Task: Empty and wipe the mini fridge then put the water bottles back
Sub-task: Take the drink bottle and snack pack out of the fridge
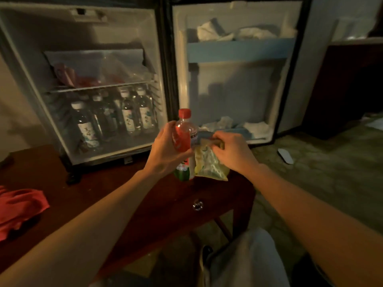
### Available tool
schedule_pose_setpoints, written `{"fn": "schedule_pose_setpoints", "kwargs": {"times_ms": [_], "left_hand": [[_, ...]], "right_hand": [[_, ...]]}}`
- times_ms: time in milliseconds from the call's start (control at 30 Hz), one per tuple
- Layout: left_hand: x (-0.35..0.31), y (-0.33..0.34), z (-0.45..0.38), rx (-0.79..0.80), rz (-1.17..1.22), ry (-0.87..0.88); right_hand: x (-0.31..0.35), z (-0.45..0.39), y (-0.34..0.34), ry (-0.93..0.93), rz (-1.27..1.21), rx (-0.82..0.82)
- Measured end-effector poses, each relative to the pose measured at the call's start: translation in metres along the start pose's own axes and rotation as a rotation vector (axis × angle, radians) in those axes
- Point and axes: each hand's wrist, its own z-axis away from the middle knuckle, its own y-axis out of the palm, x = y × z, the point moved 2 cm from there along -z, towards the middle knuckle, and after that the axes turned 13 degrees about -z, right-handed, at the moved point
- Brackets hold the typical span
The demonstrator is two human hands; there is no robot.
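Off to the left a red cloth (19,206) lies crumpled on the dark wooden table (99,195), within reach, probably waiting for the wiping that has not begun. Beyond it the mini fridge (89,34) stands open on the tabletop, and the water bottles (116,117) are upright in rows under the wire shelf (99,87), so the emptying looks only just started; red packets sit above that shelf, too dim to identify. In front of the fridge the left hand (165,150) wraps round a red-capped drink bottle (183,139), holding it upright above the table edge. Just beside it the right hand (232,152) pinches the top of a yellow-green snack bag (209,165), which hangs down touching the bottle. Both seem taken out together to clear space. Behind them the fridge door (238,48) hangs wide, with white crumpled cloths or paper in its upper and lower racks.
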Motion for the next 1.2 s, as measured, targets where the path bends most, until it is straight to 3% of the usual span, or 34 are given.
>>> {"fn": "schedule_pose_setpoints", "kwargs": {"times_ms": [233, 433, 600, 867, 1200], "left_hand": [[-0.086, 0.091, 0.025, 0.153, 0.083, 0.152], [-0.149, 0.196, 0.058, 0.316, 0.145, 0.143], [-0.185, 0.287, 0.094, 0.463, 0.165, 0.136], [-0.228, 0.408, 0.148, 0.689, 0.209, 0.182], [-0.236, 0.532, 0.186, 0.891, 0.185, 0.125]], "right_hand": [[-0.068, 0.096, -0.075, 0.241, 0.069, -0.079], [-0.143, 0.173, -0.142, 0.35, 0.161, -0.097], [-0.199, 0.25, -0.179, 0.624, 0.278, -0.139], [-0.281, 0.379, -0.194, 1.049, 0.346, -0.25], [-0.38, 0.437, -0.172, 1.364, 0.322, -0.311]]}}
